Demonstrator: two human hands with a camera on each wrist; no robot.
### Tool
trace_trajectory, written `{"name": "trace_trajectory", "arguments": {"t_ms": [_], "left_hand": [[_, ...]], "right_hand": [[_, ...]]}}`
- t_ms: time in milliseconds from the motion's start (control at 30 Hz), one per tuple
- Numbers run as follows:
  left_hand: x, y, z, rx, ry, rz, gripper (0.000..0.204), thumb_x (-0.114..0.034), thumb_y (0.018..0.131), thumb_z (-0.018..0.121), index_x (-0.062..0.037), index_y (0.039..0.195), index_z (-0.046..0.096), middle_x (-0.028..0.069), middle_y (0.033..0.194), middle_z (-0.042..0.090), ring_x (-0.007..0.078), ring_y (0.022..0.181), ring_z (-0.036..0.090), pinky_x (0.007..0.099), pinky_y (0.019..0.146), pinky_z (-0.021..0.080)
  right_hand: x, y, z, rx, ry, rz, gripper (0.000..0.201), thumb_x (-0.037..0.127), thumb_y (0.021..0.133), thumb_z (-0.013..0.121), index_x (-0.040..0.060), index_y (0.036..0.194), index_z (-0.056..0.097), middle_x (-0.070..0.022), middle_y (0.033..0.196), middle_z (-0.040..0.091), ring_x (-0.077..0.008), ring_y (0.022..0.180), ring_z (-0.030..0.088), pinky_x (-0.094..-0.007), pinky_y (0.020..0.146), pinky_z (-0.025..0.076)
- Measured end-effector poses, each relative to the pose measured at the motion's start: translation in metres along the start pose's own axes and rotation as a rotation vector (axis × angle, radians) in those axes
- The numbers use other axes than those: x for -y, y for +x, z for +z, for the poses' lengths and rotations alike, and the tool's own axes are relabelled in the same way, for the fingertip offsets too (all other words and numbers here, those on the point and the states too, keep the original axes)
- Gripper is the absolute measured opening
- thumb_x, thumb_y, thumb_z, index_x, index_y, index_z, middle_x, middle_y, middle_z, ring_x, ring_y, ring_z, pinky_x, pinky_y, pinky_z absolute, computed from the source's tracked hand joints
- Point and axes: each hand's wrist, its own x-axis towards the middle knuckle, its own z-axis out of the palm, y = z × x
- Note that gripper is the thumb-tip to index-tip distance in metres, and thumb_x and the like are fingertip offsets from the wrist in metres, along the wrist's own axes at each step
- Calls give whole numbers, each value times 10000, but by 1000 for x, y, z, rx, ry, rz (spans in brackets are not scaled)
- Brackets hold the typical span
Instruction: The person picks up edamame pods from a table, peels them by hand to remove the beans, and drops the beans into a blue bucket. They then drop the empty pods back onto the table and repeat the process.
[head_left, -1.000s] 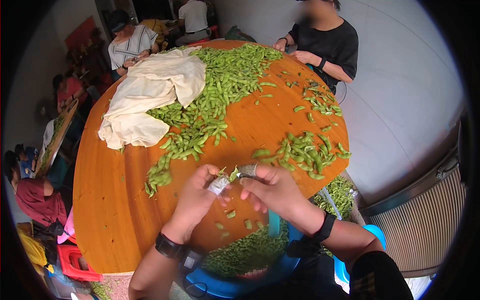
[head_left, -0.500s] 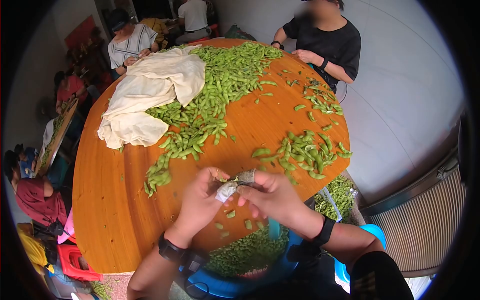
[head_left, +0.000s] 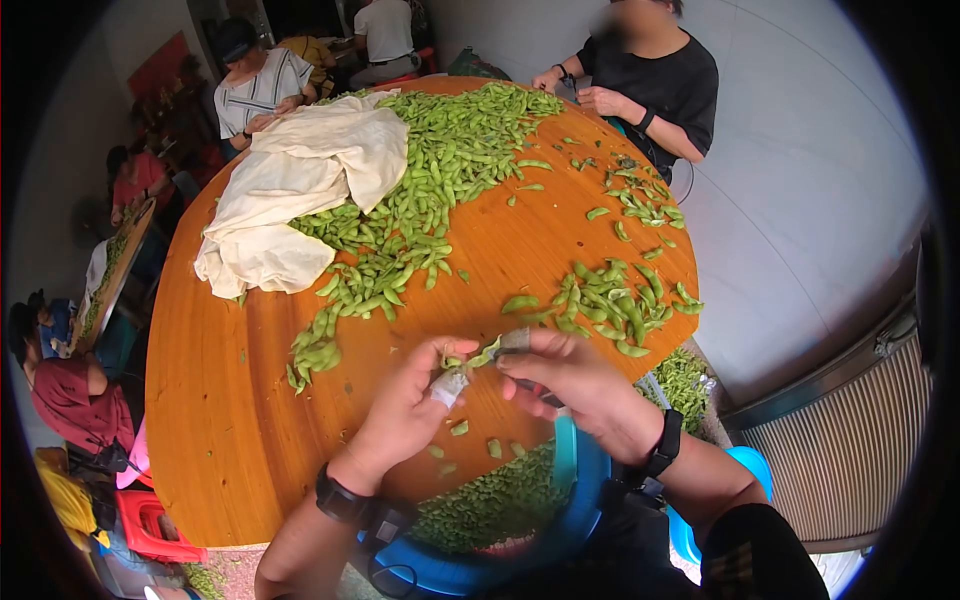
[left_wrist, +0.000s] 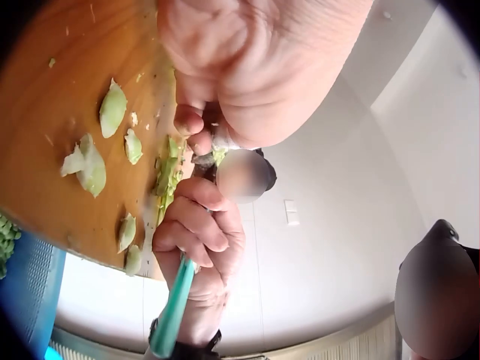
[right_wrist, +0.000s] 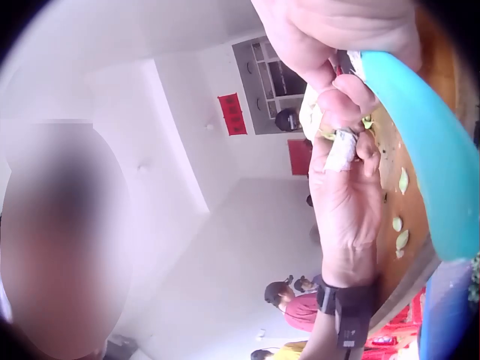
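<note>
Over the near edge of the table, my left hand (head_left: 400, 410) pinches a green soybean pod (head_left: 487, 353) between thumb and fingers, and a white wrap (head_left: 449, 387) covers its thumb. The pod reaches across to my right hand (head_left: 585, 390), whose grey-wrapped index finger meets its other end. Curled in the right hand's lower fingers is a tool with a teal handle (left_wrist: 174, 307), which sticks out below the fist; its working end is hidden in the grip. The right wrist view shows the handle (right_wrist: 427, 157) close up, beside the wrapped left thumb (right_wrist: 341, 154).
Under my hands stands a blue tub (head_left: 590, 500) full of shelled green beans (head_left: 490, 505). Pods (head_left: 610, 305) lie at the right, with a large heap (head_left: 450, 150) behind, partly under a cream cloth (head_left: 310, 170). Empty shells (left_wrist: 90, 169) dot the near edge. Other people sit around.
My hands came together over a pod half a second ago; now the right hand has drawn slightly right, with a pod stretched between them. The right wrist has turned, and the teal handle has swung.
</note>
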Motion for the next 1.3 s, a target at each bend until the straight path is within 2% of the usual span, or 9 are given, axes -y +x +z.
{"name": "trace_trajectory", "arguments": {"t_ms": [100, 300, 533, 633, 733, 867, 933, 1133, 1300], "left_hand": [[3, 1, -5, 67, 120, 30, 471, 95, 891, 380, -44, 1338, 430, 23, 909, 531, 73, 743, 487, 211, 664, 432], [-1, -3, -4, 135, 182, -55, 574, 52, 915, 387, -62, 1465, 268, 15, 870, 490, 95, 725, 459, 237, 665, 428], [4, -6, -5, 216, 158, -17, 682, -46, 949, 476, -108, 1531, 127, 60, 936, 566, 123, 816, 542, 271, 776, 472], [8, -7, -10, 255, 99, -62, 666, -35, 939, 489, -96, 1520, 169, 57, 974, 569, 123, 858, 547, 266, 797, 466], [5, -7, -10, 288, 96, -96, 525, -2, 933, 450, -76, 1444, 359, 3, 948, 545, 100, 852, 514, 248, 781, 451], [-7, -6, -12, 357, 322, 141, 238, -24, 895, 544, -57, 1122, 607, 16, 998, 586, 169, 912, 566, 295, 859, 454], [-16, -6, -18, 341, 516, 310, 158, -35, 879, 580, -58, 1022, 642, 27, 1006, 598, 205, 925, 580, 314, 877, 453], [-33, 6, -58, -327, 1263, 65, 160, -35, 810, 634, -29, 969, 647, 163, 949, 632, 359, 904, 609, 434, 798, 493], [-4, 36, -77, -412, 1118, 82, 198, -18, 792, 645, -2, 988, 622, 199, 960, 632, 384, 908, 620, 440, 797, 498]], "right_hand": [[2, -4, 7, -185, -514, -285, 81, 90, 921, 602, 38, 971, 637, -4, 681, 604, -33, 484, 488, -200, 433, 377], [5, -1, 21, -191, -801, -507, 131, 106, 883, 646, -1, 957, 628, -41, 673, 596, -85, 593, 539, -252, 545, 436], [-4, 15, 22, -95, -740, -526, 146, 107, 843, 699, -7, 898, 626, -7, 724, 578, -58, 694, 499, -261, 610, 431], [1, 14, 20, -136, -825, -609, 121, 109, 844, 687, 12, 872, 622, 1, 685, 574, -48, 625, 503, -241, 551, 418], [18, 3, 20, -272, -699, -334, 95, 117, 853, 668, 37, 858, 617, 18, 633, 554, -37, 535, 485, -218, 475, 383], [23, 10, -22, -426, -781, -502, 174, 144, 804, 663, -19, 832, 610, -33, 622, 553, -113, 541, 512, -295, 511, 427], [22, 16, -51, -456, -1050, -832, 168, 133, 847, 626, -24, 904, 606, -38, 668, 560, -121, 563, 526, -290, 535, 441], [31, -11, -71, -375, -792, -296, 171, 78, 917, 531, -28, 1033, 597, -38, 694, 575, -107, 606, 536, -277, 559, 443], [19, -11, -72, -363, -801, -439, 195, 55, 914, 524, 7, 1078, 617, -1, 632, 526, -75, 541, 498, -253, 492, 402]]}}
